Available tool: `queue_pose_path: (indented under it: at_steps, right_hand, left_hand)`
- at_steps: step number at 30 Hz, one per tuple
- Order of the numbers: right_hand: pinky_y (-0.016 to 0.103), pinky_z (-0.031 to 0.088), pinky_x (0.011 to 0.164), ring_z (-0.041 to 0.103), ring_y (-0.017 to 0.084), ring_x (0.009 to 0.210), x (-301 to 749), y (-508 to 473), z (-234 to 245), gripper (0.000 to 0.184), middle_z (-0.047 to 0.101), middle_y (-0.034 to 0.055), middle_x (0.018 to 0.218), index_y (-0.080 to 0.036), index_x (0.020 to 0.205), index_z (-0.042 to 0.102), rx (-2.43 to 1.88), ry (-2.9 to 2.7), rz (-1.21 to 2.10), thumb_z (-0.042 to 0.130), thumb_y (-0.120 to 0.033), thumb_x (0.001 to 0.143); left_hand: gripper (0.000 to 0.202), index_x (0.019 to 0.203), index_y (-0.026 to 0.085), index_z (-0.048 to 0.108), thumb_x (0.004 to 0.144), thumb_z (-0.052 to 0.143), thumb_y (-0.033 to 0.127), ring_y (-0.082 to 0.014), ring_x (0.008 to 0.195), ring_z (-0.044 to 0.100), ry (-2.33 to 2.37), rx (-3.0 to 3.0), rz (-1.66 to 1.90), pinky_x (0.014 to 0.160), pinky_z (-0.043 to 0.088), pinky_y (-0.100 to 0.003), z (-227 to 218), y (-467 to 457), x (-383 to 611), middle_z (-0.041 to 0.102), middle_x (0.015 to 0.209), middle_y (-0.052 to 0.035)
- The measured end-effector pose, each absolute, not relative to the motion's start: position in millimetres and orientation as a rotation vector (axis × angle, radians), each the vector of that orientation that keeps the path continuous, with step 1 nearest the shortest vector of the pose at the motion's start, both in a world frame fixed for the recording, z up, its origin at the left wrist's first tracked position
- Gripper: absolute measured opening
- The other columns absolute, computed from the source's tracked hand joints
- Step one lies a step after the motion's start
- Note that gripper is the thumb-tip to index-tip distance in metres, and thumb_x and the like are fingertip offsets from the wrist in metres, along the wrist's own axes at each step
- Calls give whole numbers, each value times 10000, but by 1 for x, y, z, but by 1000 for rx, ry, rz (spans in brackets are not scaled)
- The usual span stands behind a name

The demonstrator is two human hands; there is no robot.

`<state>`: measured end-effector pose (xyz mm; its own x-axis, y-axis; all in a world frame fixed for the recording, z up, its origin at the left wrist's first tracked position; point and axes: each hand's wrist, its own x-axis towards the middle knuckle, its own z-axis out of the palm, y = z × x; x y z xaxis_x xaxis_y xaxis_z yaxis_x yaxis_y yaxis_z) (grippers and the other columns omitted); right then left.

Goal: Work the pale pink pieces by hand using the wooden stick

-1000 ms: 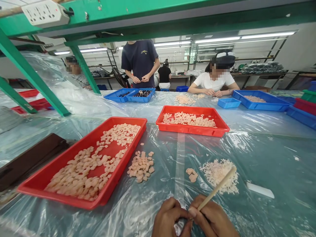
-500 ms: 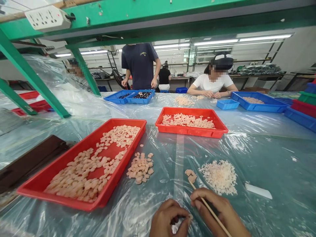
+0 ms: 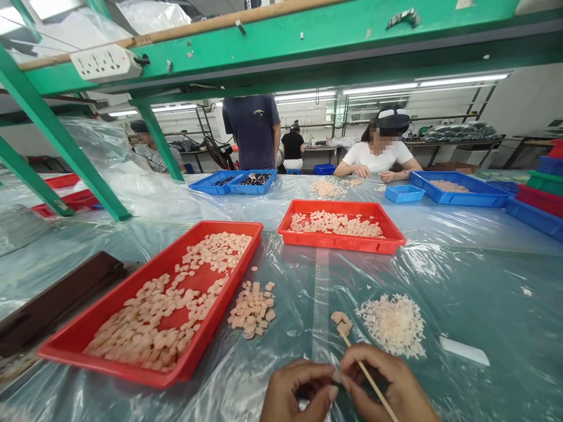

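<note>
At the bottom centre, my left hand is closed in a pinch on a small pale piece, mostly covered by the fingertips. My right hand grips a thin wooden stick, and its fingertips meet the same piece. The stick's far end reaches a few beige pieces on the plastic sheet. A heap of small white bits lies just beyond my right hand. Farther left is a loose pile of flat beige pieces.
A long red tray of pale pieces stands left; another red tray sits farther back. To the right lies a white strip. A green frame crosses overhead. Across the table, a person in white sits beside blue trays.
My right hand has come left to meet my left hand at the small piece. The view has tilted slightly up. The standing person across the table has turned.
</note>
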<state>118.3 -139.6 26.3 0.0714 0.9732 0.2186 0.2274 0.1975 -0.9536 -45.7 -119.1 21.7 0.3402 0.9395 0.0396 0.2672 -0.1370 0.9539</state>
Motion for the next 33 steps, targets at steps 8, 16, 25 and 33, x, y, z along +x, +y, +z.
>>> queue_pose_path:
  at_steps: [8,16,25,33]
  right_hand:
    - [174,460,595,632,140,628,134,-122,24,159,666,-16,682,-237,774,578,-1380,-1123,820,637,-384,755]
    - [201,458,644,636,172,737,133,-122,22,161,681,12,822,-244,803,610,-1397,-1158,805,620,-400,762]
    - [206,415,530,529,156,572,130,-129,28,224,572,-28,647,-242,797,609,-1428,-1251,786,572,-462,808]
    - [220,442,600,598,171,665,126,-134,31,148,637,14,751,-234,783,633,-1261,-1432,677,562,-341,856]
  left_hand:
    - [201,858,201,758,783,574,182,-197,723,659,1369,1952,659,662,486,-251,54,-103,-67,717,824,-47]
    - [284,970,142,703,838,466,56,-303,987,596,1891,2352,278,791,493,-395,73,-67,-81,646,1042,-130]
    - [326,819,111,711,849,389,72,-362,1020,546,1787,2415,433,863,428,-513,63,-51,-79,640,1002,-178]
    - [232,830,145,718,750,678,359,-192,713,675,1145,1415,897,660,531,-258,64,-87,-61,740,747,-59]
